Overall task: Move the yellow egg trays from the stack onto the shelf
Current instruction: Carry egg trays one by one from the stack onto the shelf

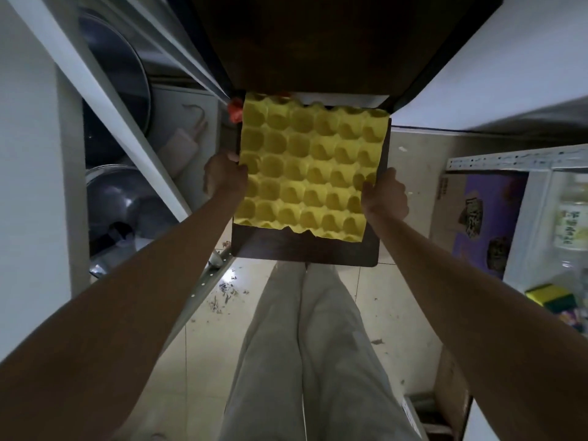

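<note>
A yellow egg tray (310,167) with rows of cups lies flat over a dark brown shelf board (305,253), straight ahead of me. My left hand (224,176) grips its left edge and my right hand (386,195) grips its right edge, thumbs on top. The tray's far edge reaches under a higher dark brown shelf (318,43). I cannot tell whether more trays lie beneath this one.
White shelf frames (105,100) with metal bowls (127,78) and a rolling pin (183,148) stand at left. At right, a white rack (521,160) holds a purple box (483,218), a bottle (571,218) and sponges (552,297). My legs and a tiled floor with debris lie below.
</note>
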`<action>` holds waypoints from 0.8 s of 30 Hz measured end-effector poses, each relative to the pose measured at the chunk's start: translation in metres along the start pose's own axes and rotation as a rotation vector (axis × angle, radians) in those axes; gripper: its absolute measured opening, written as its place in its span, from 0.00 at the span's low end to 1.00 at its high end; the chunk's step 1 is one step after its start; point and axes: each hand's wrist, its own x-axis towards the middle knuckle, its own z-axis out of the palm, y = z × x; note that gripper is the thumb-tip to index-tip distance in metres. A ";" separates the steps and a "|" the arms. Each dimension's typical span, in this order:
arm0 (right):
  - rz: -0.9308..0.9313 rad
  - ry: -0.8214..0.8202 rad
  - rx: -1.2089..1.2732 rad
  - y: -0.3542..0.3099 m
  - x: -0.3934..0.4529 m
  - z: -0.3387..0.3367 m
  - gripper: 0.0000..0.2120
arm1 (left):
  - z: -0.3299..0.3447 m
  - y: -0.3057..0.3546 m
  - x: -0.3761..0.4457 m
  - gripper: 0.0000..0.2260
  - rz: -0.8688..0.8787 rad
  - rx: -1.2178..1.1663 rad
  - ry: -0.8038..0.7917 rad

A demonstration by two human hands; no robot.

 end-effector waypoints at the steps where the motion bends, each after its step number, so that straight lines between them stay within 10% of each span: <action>1: -0.021 0.015 -0.025 -0.001 0.000 0.000 0.11 | 0.001 0.001 0.001 0.11 0.002 0.006 -0.005; 24: -0.099 0.111 0.152 0.033 -0.057 -0.051 0.07 | -0.039 -0.018 -0.066 0.09 0.027 -0.059 -0.016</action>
